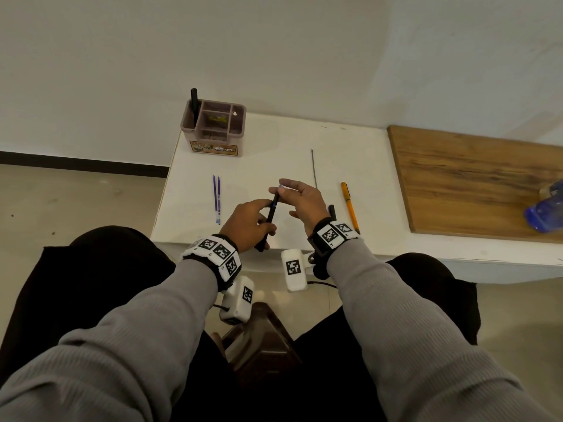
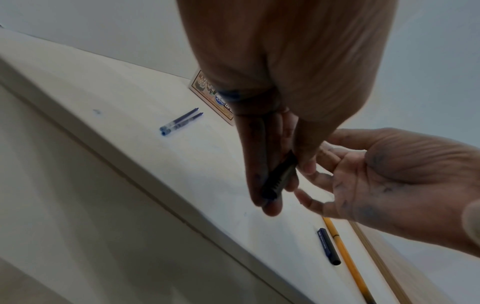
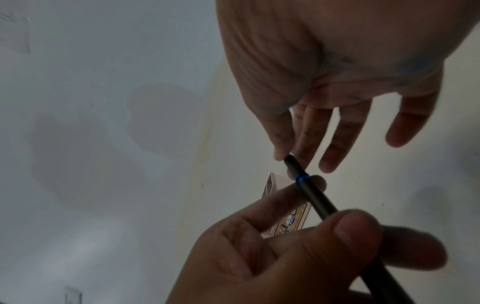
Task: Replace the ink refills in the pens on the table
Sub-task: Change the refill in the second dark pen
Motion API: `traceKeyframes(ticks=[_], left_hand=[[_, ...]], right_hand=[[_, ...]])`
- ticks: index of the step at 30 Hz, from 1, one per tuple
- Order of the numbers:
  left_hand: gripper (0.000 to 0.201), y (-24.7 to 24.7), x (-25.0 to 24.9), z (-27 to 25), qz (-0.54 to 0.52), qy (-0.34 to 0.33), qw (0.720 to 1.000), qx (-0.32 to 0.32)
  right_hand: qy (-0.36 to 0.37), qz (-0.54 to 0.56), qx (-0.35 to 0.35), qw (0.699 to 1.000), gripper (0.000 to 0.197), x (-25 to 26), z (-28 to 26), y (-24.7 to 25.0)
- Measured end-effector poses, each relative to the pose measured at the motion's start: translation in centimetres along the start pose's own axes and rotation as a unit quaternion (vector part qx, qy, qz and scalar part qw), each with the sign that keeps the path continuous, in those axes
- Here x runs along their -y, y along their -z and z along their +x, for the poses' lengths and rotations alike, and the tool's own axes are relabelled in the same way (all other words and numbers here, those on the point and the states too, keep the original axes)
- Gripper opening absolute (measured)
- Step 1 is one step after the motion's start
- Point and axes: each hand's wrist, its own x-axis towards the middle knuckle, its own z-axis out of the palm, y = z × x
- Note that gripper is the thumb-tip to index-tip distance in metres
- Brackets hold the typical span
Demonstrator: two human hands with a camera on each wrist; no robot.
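Black pen (image 1: 269,222): held above the near edge of the white table (image 1: 274,147), tilted, front end up and away from the person.
Left hand (image 1: 248,225): fingers and thumb curled round the lower barrel, holding it firm.
Right hand (image 1: 300,197): thumb and forefinger pinched on the pen's top end just above the blue ring (image 3: 302,177); other fingers spread loose.
Step in hand (judged): unscrewing or reseating the tip section; which of the two could not be told.
Spare refills (image 1: 216,197): two purple, lying side by side on the table, left of the hands.
Thin dark refill (image 1: 314,167): lying apart, beyond the right hand.
Black cap (image 2: 328,245): on the table just beside the orange pen (image 1: 349,205).
Organizer (image 1: 213,127): at the far corner, one dark pen standing in it.
Handling note (judged): keep the barrel still in the left hand, turn only the tip with the right, in line with the barrel, over the table so small parts do not drop.
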Motion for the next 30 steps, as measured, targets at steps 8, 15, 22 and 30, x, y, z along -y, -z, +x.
traceKeyframes(ticks=[8, 15, 22, 30], left_hand=[[0.052, -0.2, 0.1, 0.0, 0.001, 0.008, 1.0, 0.008], [0.043, -0.3, 0.2, 0.0, 0.023, 0.003, 0.999, 0.037], [0.04, -0.2, 0.8, 0.0, 0.006, 0.015, 1.0, 0.023], [0.043, -0.4, 0.9, 0.2, -0.003, 0.007, 1.0, 0.01]], right_hand=[[0.005, 0.025, -0.018, 1.0, 0.028, 0.2, 0.3, 0.5], [0.042, 0.093, -0.089, 0.991, 0.02, 0.5, 0.7, 0.7], [0.058, -0.029, -0.216, 0.974, 0.021, 0.7, 2.9, 5.4], [-0.028, -0.295, -0.204, 0.933, 0.031, -2.8, 4.0, 7.3]])
